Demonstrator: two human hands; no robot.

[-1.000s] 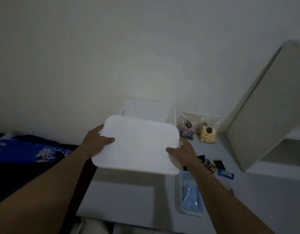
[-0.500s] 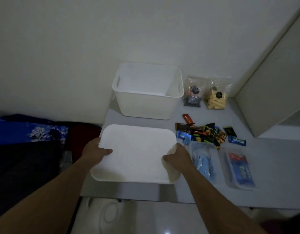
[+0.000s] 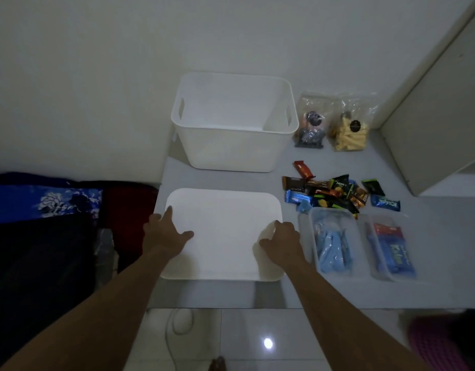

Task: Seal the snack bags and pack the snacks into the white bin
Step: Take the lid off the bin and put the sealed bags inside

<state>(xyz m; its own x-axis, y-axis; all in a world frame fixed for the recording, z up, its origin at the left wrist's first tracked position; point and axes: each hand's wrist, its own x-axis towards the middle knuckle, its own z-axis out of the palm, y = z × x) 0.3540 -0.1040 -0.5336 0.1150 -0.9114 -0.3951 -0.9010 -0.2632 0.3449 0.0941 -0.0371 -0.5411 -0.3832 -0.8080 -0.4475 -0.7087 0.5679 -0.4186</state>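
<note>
**Lid down at front of table, bin behind it**

One open-topped white plastic bin [image 3: 231, 151] stands upright at the back of the grey table [image 3: 431, 277], near the wall. It is well apart from both hands. Directly in front of it lies one flat white rounded-rectangle plastic lid [image 3: 223, 236], near the table's front edge.

The left hand [image 3: 164, 234] rests on the lid's left edge with fingers spread and fairly straight and the thumb out across the top. The right hand [image 3: 282, 239] holds the lid's right edge, fingers curled round the rim, thumb on top.

Two clear snack bags stand just right of the bin. One holds dark pieces [image 3: 310, 129], the other pale yellow sticks [image 3: 350, 135]. Whether their tops are sealed cannot be told.

One loose pile of small wrapped snack bars [image 3: 335, 194] lies right of the lid. The wrappers are red, brown, blue, black and green. They overlap, so an exact count is not possible.

There are two clear rectangular plastic containers. One holding light-blue packets [image 3: 332, 245] lies just beside the right hand. The other, with blue and red packaging [image 3: 389, 247], lies to its right.
</note>
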